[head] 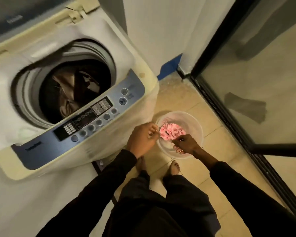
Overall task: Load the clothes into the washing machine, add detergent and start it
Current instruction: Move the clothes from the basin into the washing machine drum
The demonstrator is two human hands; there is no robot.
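A top-loading washing machine stands at the left with its lid up. Dark and brown clothes lie inside its drum. On the floor to its right sits a clear plastic basin holding a pink cloth. My left hand reaches over the basin's left rim and pinches the edge of the pink cloth. My right hand pinches the cloth's near edge inside the basin.
The blue control panel with round buttons faces me along the machine's front. A black-framed glass door runs along the right. My bare feet stand on beige floor tiles just before the basin.
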